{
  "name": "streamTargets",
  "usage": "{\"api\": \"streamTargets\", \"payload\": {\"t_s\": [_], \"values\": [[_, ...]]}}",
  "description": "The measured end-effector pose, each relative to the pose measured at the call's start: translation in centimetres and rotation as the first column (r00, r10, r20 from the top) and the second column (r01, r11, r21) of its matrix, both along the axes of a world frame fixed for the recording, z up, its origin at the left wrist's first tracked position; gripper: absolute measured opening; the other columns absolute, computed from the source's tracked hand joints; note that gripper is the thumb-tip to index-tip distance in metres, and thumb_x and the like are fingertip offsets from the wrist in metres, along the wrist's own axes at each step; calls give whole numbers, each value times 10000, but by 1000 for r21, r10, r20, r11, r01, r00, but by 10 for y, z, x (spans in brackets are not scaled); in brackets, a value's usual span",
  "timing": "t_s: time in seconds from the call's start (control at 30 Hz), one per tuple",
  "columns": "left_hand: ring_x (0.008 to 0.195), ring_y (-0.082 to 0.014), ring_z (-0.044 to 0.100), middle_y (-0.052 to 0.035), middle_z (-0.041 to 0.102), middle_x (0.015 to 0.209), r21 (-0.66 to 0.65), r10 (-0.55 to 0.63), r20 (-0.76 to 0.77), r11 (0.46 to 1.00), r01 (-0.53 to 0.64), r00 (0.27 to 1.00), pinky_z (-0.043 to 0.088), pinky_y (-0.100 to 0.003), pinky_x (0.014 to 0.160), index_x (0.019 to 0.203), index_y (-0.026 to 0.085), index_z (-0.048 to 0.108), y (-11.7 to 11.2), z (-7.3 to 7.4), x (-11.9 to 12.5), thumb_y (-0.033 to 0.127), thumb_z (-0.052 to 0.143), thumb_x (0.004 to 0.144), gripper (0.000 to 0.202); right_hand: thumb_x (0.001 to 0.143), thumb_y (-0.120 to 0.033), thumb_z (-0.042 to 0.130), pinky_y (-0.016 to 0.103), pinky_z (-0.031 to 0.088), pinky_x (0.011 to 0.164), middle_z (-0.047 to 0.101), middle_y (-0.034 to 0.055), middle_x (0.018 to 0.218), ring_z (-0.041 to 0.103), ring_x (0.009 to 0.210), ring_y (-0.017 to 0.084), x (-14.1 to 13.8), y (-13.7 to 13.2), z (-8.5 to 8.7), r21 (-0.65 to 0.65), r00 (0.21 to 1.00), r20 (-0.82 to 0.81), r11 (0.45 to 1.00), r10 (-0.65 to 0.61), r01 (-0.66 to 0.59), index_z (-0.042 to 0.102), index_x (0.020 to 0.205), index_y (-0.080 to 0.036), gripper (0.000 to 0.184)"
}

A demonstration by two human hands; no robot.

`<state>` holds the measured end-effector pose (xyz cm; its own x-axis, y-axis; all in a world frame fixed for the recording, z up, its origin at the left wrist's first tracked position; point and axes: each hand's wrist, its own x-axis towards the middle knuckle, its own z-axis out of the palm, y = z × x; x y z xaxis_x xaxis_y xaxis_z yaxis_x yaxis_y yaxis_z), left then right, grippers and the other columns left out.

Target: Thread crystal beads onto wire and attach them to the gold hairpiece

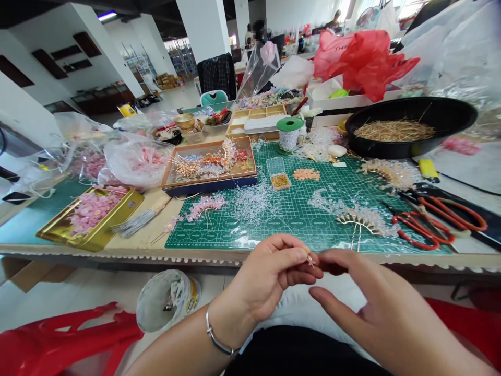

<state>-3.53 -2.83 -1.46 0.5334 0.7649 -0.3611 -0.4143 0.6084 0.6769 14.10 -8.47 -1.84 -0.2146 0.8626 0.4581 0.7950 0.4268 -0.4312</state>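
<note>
My left hand (274,274) pinches a small clear beaded piece (310,260) with a thin wire, in front of the table edge. Beside it my right hand (364,292) has its thumb and fingers apart, the fingertips close to the piece. On the green cutting mat (297,232) beyond lie a heap of clear beads (254,201), a pink beaded hair comb (206,205) and a gold hair comb (356,222) with clear beads. A little box of gold beads (281,181) stands open beside peach-coloured pieces (306,174).
Red-handled scissors (422,224) lie at the right, below a black bowl (465,117) of gold wires. To the left are a gold tin (88,237) of pink flowers and an orange-rimmed box (209,181). A bucket (151,300) stands on the floor.
</note>
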Motion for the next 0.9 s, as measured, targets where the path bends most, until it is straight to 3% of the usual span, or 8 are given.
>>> {"api": "streamTargets", "payload": {"t_s": [0.1, 0.33, 0.43, 0.57, 0.73, 0.9], "values": [[683, -130, 689, -46, 713, 788, 57, 51, -48, 997, -48, 998, 547, -220, 642, 788, 129, 630, -1, 1, 4, 217, 792, 728, 194, 940, -303, 587, 269, 580, 552, 751, 23, 831, 746, 701, 191, -10, 1, -5, -40, 995, -95, 999, -13, 10, 572, 1040, -224, 128], [710, -130, 610, -33, 660, 753, 197, 64, -174, 980, -29, 983, 501, -238, 628, 785, 131, 681, -2, 0, 1, 235, 784, 736, 155, 923, -282, 591, 273, 572, 569, 754, 17, 816, 721, 664, 181, -14, -1, -9, -97, 968, -238, 993, -85, 63, 669, 966, -237, 99], [677, -122, 575, -14, 620, 714, 230, 61, -193, 973, -16, 979, 453, -215, 553, 801, 133, 692, -3, -3, 0, 244, 778, 744, 152, 913, -338, 592, 266, 526, 513, 721, 9, 725, 672, 608, 175, -14, -1, -10, -288, 920, -348, 955, -180, 78, 676, 819, -239, 160], [632, -114, 560, -9, 619, 687, 247, 60, -206, 969, -8, 977, 435, -220, 532, 815, 134, 684, -3, -6, 1, 271, 772, 767, 170, 927, -383, 602, 247, 506, 467, 666, -5, 577, 625, 513, 158, -10, 6, -13, -506, 838, -506, 857, -207, -94, 652, 745, -223, 248], [592, -108, 552, -10, 620, 659, 235, 64, -203, 972, -15, 977, 412, -228, 525, 810, 125, 701, -4, -5, 0, 292, 793, 751, 200, 991, -417, 534, 248, 512, 452, 649, -5, 590, 621, 479, 144, -11, 8, -18, -499, 757, -632, 833, -163, -238, 598, 783, -213, 299], [595, -98, 535, -23, 630, 674, 197, 66, -170, 980, -32, 983, 328, -207, 477, 830, 124, 739, -6, -5, -2, 290, 785, 755, 187, 1001, -418, 533, 262, 532, 497, 640, -6, 630, 622, 509, 136, -22, 2, -19, -456, 691, -699, 859, -185, -232, 562, 770, -218, 308]]}}
